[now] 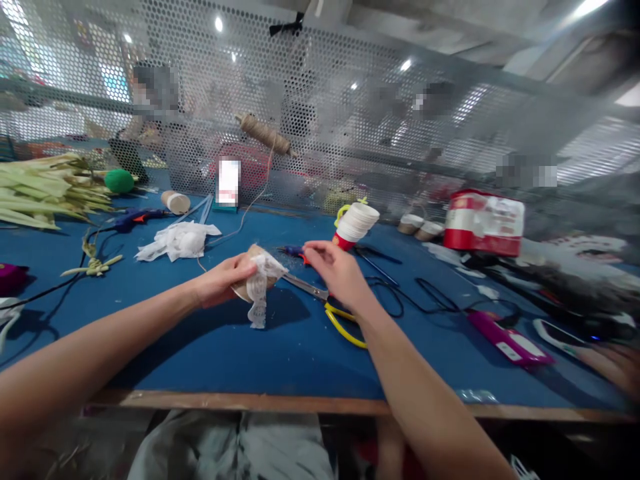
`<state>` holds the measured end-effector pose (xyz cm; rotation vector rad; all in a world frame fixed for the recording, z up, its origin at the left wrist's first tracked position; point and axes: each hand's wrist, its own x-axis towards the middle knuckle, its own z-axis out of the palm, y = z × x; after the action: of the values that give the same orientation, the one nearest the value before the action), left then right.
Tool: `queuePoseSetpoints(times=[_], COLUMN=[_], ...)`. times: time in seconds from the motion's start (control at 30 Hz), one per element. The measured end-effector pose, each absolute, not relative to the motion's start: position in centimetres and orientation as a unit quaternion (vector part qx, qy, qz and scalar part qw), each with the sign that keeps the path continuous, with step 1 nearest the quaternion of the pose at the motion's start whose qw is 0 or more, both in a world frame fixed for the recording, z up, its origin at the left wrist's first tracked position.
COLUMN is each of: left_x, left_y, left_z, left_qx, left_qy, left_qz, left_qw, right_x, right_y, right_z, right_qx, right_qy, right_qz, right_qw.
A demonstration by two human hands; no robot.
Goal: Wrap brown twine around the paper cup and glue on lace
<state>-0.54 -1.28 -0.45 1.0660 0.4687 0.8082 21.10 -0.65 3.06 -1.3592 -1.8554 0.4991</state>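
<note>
In my left hand (227, 279) is a brown, rounded piece (241, 288) with white lace (258, 293) over it; one end of the lace hangs down. My right hand (333, 267) is raised over the table to its right, fingers bent together near the thumb; whatever they may hold is too small to make out. Scissors with yellow handles (345, 327) lie beneath my right hand and wrist, blades toward the lace. Behind the fingers, a blue and orange glue gun (298, 252) is partly hidden. More white lace (180, 241) is heaped at the left.
A stack of white cups (357, 223), a red package (484, 223), a purple box (511, 340) and black cables are on the right. Pale husks (45, 190) and another glue gun (137, 219) lie left. A twine spool (265, 133) hangs on the mesh. Another person's hand (613, 363) shows far right.
</note>
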Motion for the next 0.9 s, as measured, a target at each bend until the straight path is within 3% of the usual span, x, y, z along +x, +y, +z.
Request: queuePoseSetpoints(times=[0.13,0.23,0.5,0.6,0.67,0.77,0.9], left_x=[-1.0,-1.1,-0.8,-0.8,-0.8,-1.0,-1.5], left_y=[-1.2,-1.4,-1.9,-1.9,-1.8,-1.6,-1.0], left_z=[0.3,0.6,1.4,1.8,1.9,1.8,1.7], left_qx=[0.577,0.632,0.655,0.659,0.664,0.677,0.689], left_qy=[0.288,0.311,0.344,0.365,0.368,0.376,0.380], left_qz=[0.376,0.350,0.299,0.289,0.284,0.272,0.270], left_qw=[0.666,0.618,0.602,0.591,0.586,0.572,0.554], right_x=[23.4,23.9,23.7,24.0,24.0,23.5,22.5], right_y=[3.7,5.9,5.7,4.1,2.6,0.0,-2.4], right_z=[2.7,1.5,1.2,3.0,4.4,5.7,5.5], right_qx=[-0.709,-0.726,-0.709,-0.667,-0.592,-0.529,-0.453], right_qy=[-0.690,-0.676,-0.656,-0.652,-0.625,-0.618,-0.662], right_qz=[0.078,0.096,0.191,0.244,0.356,0.432,0.439], right_qw=[0.127,0.084,0.174,0.264,0.365,0.389,0.404])
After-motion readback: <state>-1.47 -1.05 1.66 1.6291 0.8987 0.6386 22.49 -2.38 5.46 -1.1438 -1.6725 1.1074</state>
